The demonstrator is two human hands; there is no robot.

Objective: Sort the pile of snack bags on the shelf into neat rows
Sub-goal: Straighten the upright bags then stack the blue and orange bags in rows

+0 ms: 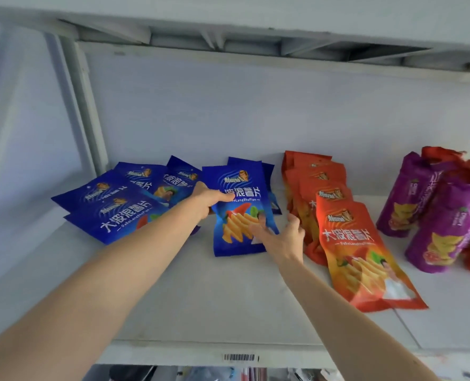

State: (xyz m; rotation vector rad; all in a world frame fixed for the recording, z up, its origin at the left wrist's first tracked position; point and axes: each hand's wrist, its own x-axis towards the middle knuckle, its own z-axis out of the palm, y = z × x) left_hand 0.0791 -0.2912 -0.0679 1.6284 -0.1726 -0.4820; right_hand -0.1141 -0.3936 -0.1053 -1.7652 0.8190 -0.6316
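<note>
Blue snack bag (238,213) lay flat mid-shelf (228,298), between loose blue pile (123,199) and orange row (338,221). Pinched at its upper left edge by left hand (207,200), probably for squaring; right hand (280,239), grip slack, pressed its lower corner.

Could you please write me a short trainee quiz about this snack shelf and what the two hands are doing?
1. True or false: the left hand grips the middle blue bag.
2. Which bags lie nearest the shelf's left post: A) purple, B) blue, C) orange?
3. Fill in: the right hand rests with straight fingers on the blue bag's lower ____ corner.

Key: 1 true; 2 B, the blue pile, while the orange row and purple bags sit further right; 3 right.
</note>
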